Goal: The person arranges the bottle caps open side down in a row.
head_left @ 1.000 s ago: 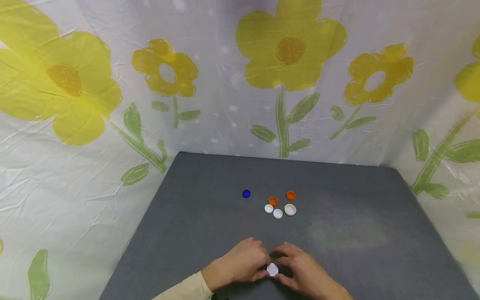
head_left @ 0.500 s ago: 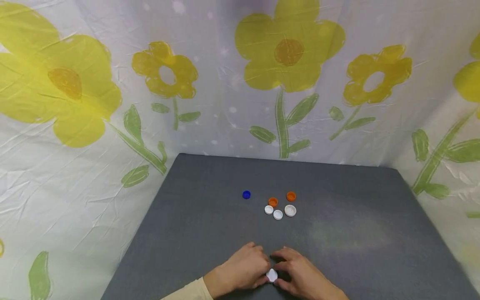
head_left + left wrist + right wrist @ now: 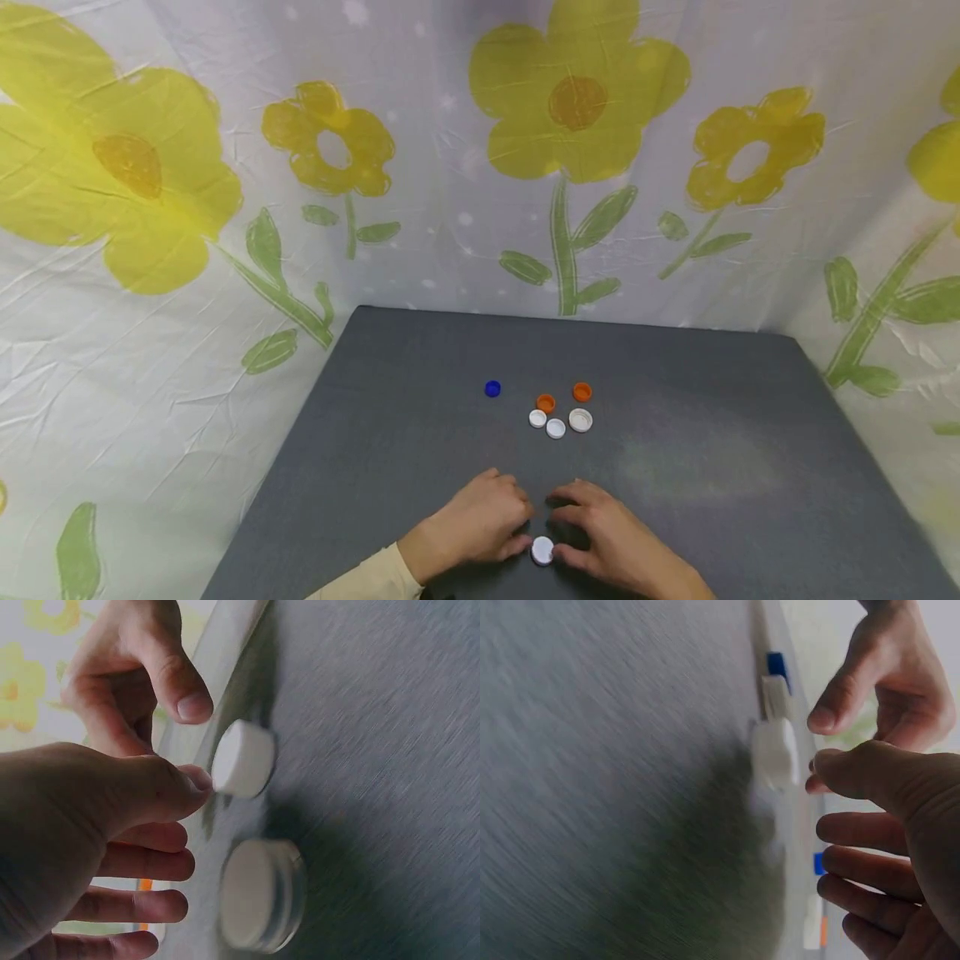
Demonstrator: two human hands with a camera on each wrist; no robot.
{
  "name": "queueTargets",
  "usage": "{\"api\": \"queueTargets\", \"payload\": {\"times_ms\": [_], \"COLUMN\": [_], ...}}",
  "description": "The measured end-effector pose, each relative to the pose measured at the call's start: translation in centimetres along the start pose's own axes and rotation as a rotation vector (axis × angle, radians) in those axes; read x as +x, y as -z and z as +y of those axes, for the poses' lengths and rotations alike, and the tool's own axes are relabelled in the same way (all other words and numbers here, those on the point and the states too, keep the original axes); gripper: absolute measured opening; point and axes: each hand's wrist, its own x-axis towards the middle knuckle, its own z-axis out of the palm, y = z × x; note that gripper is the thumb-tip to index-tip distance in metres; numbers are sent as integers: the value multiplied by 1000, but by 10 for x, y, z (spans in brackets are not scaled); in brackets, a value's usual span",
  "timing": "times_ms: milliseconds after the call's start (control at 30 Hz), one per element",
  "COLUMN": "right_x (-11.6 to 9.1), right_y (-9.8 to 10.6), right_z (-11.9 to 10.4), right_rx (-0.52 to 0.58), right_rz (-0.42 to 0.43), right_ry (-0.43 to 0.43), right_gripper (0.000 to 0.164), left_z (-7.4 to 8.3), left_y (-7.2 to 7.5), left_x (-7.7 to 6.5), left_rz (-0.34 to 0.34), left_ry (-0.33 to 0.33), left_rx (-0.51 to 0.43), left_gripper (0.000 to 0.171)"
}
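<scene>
A round white cap point(image 3: 542, 551) lies on the dark table between my hands, near the front edge of the head view. My left hand point(image 3: 483, 518) is beside it on the left, its thumb tip very near the cap; contact is hard to tell. On the other side, my right hand point(image 3: 611, 537) has its thumb close to the cap and its fingers loosely bent. Both hands pinch nothing. In the left wrist view, a white cap point(image 3: 244, 759) stands by the thumbs, with a second, blurred white lid-like thing point(image 3: 259, 896) below it. A white cap point(image 3: 775, 754) shows in the right wrist view.
Farther back on the table point(image 3: 390, 467) lie a blue cap point(image 3: 492, 388), two orange caps point(image 3: 545, 403), two small white caps point(image 3: 556, 428) and a larger white one point(image 3: 581, 420). A flower-printed curtain point(image 3: 450, 208) surrounds the table.
My hands have drawn slightly apart from the white piece between them. Its top, angular in outline before, looks round now. The caps at the back have stayed in place.
</scene>
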Motion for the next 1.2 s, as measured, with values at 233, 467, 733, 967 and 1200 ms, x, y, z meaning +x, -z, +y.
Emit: {"api": "queueTargets", "payload": {"times_ms": [233, 467, 733, 967, 1200], "right_x": [16, 41, 70, 85, 93], "right_y": [14, 28, 37, 31, 20], "right_z": [13, 31, 44, 51, 62], "right_rx": [-98, -171, -181, -194, -149], "right_rz": [88, 197, 202, 149, 152], "right_ry": [-23, -6, -70, -120, -120], "right_gripper": [32, 34, 34, 35, 31], "left_z": [-21, -40, -56, -69, -78], "left_y": [8, 19, 27, 24, 12], "left_x": [7, 22, 37, 46, 53], "left_rz": [101, 203, 224, 232, 207], "left_ry": [101, 173, 233, 270, 305], "left_rx": [45, 88, 100, 90, 68], "left_gripper": [22, 27, 30, 31, 31]}}
